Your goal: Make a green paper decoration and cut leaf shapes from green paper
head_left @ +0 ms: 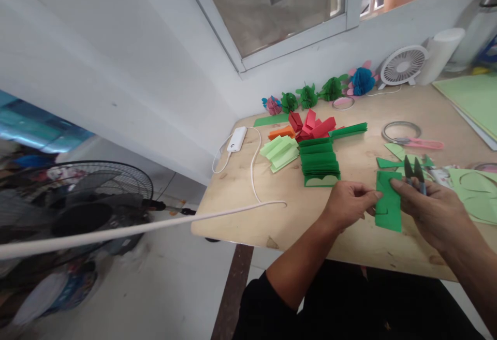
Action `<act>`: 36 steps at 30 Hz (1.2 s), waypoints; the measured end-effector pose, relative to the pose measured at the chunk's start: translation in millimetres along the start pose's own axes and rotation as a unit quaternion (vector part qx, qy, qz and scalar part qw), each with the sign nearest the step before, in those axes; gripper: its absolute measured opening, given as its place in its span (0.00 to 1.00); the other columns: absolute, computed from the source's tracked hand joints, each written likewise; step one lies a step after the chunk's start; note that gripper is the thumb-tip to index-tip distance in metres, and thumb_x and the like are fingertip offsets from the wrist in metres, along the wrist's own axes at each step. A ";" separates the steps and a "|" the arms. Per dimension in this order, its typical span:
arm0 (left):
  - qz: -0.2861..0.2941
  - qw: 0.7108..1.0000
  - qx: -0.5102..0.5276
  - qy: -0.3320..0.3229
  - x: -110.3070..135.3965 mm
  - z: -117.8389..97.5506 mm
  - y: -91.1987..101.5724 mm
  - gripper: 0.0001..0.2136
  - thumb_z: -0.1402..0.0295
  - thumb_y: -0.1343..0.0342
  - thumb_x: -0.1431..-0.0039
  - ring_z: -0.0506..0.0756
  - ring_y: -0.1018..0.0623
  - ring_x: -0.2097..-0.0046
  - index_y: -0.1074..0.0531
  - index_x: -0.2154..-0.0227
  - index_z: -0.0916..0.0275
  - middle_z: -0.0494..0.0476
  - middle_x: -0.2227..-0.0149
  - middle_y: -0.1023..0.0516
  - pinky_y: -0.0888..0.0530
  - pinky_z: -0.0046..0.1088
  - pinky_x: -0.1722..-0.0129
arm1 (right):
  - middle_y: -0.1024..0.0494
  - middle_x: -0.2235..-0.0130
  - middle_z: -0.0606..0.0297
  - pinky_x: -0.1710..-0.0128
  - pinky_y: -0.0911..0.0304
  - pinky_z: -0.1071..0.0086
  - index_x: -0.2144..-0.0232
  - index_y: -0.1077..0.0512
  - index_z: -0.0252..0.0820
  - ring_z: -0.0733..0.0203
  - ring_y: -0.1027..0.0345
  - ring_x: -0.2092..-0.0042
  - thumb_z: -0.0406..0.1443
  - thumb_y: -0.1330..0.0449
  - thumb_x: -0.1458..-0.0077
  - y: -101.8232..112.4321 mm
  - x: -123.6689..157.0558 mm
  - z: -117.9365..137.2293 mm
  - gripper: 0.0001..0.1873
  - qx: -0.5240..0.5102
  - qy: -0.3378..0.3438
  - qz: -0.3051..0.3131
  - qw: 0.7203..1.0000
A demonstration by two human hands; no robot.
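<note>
Plywood table (227, 210) bears folded green paper (318, 161) (or perhaps card).

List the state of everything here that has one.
Left hand, fingertips against the green paper
Right hand, gripping the snips
Snips, blades open, pointing up
Green paper, notched, held just above the tabletop or resting on it, cannot tell which
Pink scissors, closed, lying flat
Folded green stack, pleated, lying flat
Window, shut
</note>
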State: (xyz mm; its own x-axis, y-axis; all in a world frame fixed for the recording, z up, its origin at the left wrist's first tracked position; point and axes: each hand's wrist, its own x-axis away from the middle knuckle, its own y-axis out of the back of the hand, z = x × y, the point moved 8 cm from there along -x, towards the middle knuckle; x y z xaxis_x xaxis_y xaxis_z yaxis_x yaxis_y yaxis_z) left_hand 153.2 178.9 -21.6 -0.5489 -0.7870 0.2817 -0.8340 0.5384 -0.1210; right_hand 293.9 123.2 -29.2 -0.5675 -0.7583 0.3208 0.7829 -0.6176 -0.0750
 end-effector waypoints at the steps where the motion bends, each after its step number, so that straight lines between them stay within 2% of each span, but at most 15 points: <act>1: 0.000 1.000 0.006 0.000 0.3 0.0 -0.3 0.10 0.61 0.41 0.53 0.47 0.32 0.80 0.29 0.80 0.63 0.51 0.83 0.31 0.38 0.21 0.83 | 0.40 0.80 0.75 0.79 0.37 0.70 0.82 0.35 0.42 0.69 0.43 0.78 0.45 0.25 0.74 -0.3 0.0 -1.5 0.24 -0.005 -0.007 0.002 1.000; 9: 0.000 0.999 0.039 0.012 2.7 6.9 -4.0 0.10 0.64 0.41 0.51 0.46 0.32 0.80 0.28 0.79 0.65 0.49 0.82 0.30 0.38 0.21 0.82 | 0.40 0.81 0.78 0.82 0.42 0.75 0.81 0.35 0.42 0.72 0.46 0.79 0.42 0.24 0.76 1.4 1.4 -9.0 0.24 -0.043 -0.036 -0.003 0.998; 14: -0.026 0.998 0.058 -0.002 4.1 8.2 -4.6 0.12 0.61 0.39 0.51 0.45 0.34 0.81 0.28 0.79 0.66 0.49 0.83 0.31 0.38 0.22 0.83 | 0.38 0.80 0.77 0.82 0.43 0.76 0.80 0.33 0.42 0.72 0.43 0.79 0.39 0.24 0.78 0.6 4.6 -7.3 0.24 -0.063 -0.043 -0.004 0.997; 22: -0.038 0.997 0.070 -0.022 6.4 8.1 -9.4 0.14 0.57 0.40 0.52 0.45 0.35 0.82 0.27 0.79 0.66 0.48 0.83 0.32 0.39 0.21 0.83 | 0.32 0.79 0.75 0.81 0.42 0.80 0.76 0.28 0.41 0.73 0.40 0.77 0.42 0.25 0.74 4.9 5.9 -6.0 0.22 -0.063 -0.035 -0.037 0.997; 28: -0.049 0.996 0.073 -0.023 6.0 9.1 -11.3 0.15 0.56 0.39 0.53 0.45 0.34 0.81 0.27 0.78 0.66 0.49 0.83 0.32 0.39 0.21 0.84 | 0.32 0.79 0.75 0.81 0.41 0.80 0.76 0.28 0.41 0.73 0.40 0.78 0.43 0.24 0.76 5.1 6.6 -4.6 0.23 -0.068 -0.036 -0.052 0.996; 36: -0.064 0.994 0.092 -0.013 7.3 11.9 -13.4 0.14 0.58 0.39 0.53 0.46 0.34 0.81 0.26 0.78 0.67 0.50 0.84 0.32 0.40 0.21 0.84 | 0.35 0.80 0.77 0.84 0.45 0.80 0.76 0.29 0.41 0.73 0.43 0.79 0.44 0.25 0.76 9.6 6.3 -4.9 0.23 -0.049 -0.029 -0.076 0.995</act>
State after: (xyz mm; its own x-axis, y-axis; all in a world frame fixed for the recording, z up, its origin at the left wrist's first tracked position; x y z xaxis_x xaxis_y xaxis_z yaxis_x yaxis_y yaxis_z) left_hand 159.7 162.3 -29.2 -0.4367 -0.8541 0.2825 -0.8922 0.3710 -0.2577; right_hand 296.6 111.5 -32.5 -0.6602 -0.6427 0.3887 0.6586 -0.7441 -0.1119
